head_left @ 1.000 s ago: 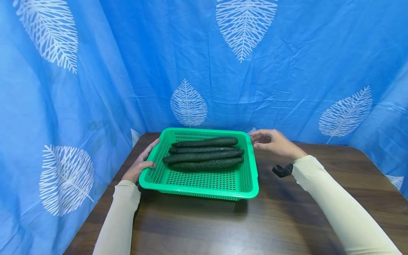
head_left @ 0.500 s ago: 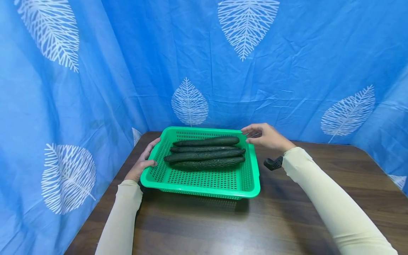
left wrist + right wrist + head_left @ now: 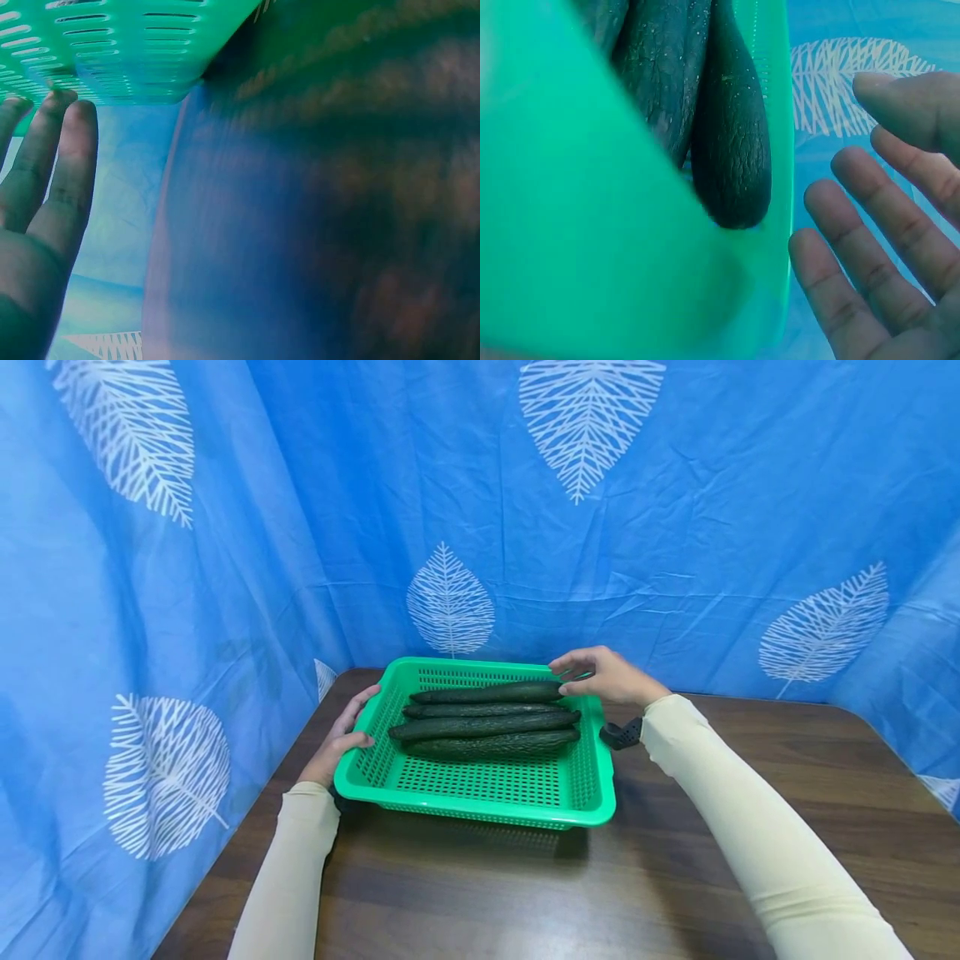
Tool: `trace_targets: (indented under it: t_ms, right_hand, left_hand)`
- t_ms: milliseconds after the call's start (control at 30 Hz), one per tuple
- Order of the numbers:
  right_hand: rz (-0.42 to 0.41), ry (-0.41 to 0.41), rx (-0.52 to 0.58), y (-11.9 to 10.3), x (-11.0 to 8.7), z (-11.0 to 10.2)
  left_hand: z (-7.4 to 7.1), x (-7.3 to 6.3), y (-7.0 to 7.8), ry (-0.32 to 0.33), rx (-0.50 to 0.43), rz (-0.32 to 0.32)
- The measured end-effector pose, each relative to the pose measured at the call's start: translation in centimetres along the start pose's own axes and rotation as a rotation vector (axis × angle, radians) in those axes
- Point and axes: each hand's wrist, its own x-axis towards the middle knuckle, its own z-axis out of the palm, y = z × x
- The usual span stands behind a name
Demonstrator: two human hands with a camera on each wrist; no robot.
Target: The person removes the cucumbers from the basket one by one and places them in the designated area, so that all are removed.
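A green plastic basket with slotted walls holds several long dark green cucumbers, lying side by side across it. At its left side my left hand grips the rim, thumb over the edge and fingers along the outside. In the left wrist view, fingers of that hand reach up against the slotted wall. My right hand hovers at the back right corner, close by the end of the rearmost cucumber. Its fingers are loosely spread and hold nothing in the right wrist view.
The basket is over a dark brown wooden table, near its back left. A blue curtain with white leaf prints hangs behind and along the left side. Dark wrist gear sits under the right wrist, overlapping the basket's right rim.
My right hand has moved left from outside the right rim to the back right corner, by the rearmost cucumber's end. The left hand keeps its hold on the basket.
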Motion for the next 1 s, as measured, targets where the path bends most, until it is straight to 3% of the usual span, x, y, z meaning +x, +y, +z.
trace_targets:
  t_ms: [133, 333, 567, 700, 1000]
  right_hand:
    - [0.010, -0.016, 0.004, -0.2, 0.4, 0.2]
    - [0.023, -0.037, 0.027, -0.4, 1.4, 1.0]
    - [0.080, 0.004, 0.003, -0.9, 2.4, 2.1]
    - [0.070, 0.010, -0.030, -1.2, 3.3, 2.8]
    - [0.095, 0.017, -0.066, -1.6, 5.2, 4.0]
  left_hand:
    - [0.1, 0.2, 0.0, -0.010, -0.010, -0.012]
    - [0.2, 0.3, -0.2, 0.005, 0.067, -0.003]
    - [0.1, 0.5, -0.3, 0.008, 0.133, -0.017]
    - [0.0, 0.4, -0.1, 0.017, 0.127, -0.011]
    - [0.0, 0.0, 0.1, -0.006, 0.002, -0.005]
